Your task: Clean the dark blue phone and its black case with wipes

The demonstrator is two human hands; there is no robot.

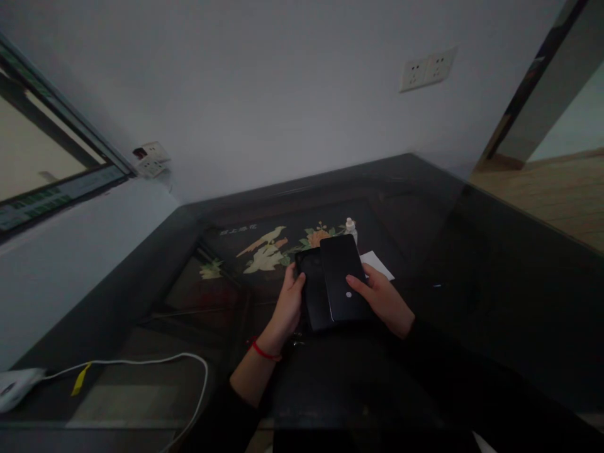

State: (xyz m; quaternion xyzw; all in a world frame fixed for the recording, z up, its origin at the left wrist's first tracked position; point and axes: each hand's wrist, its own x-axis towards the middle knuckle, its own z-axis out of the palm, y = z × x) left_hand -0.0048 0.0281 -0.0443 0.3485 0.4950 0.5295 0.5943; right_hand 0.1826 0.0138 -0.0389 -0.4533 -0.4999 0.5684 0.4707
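My left hand [289, 308], with a red cord on its wrist, is closed on the left edge of a black flat rectangular case [313, 296]. Its thumb lies on the upper face. In my right hand [383, 297] is a black smartphone [343, 267], gripped along its right side with the thumb on its front. A small round white spot glows low on that front. The phone overlaps the right part of the case, so much of the case is hidden. Behind the phone stand a small white bottle [350, 228] and a white card or paper [377, 264], both partly covered.
A dark glossy table [438, 226] with a bird-and-flower picture lies under my hands. At the front left, a white cable [141, 361] with a yellow tag [81, 379] runs from a white power strip [19, 387]. Wall sockets [427, 69] are on the wall behind.
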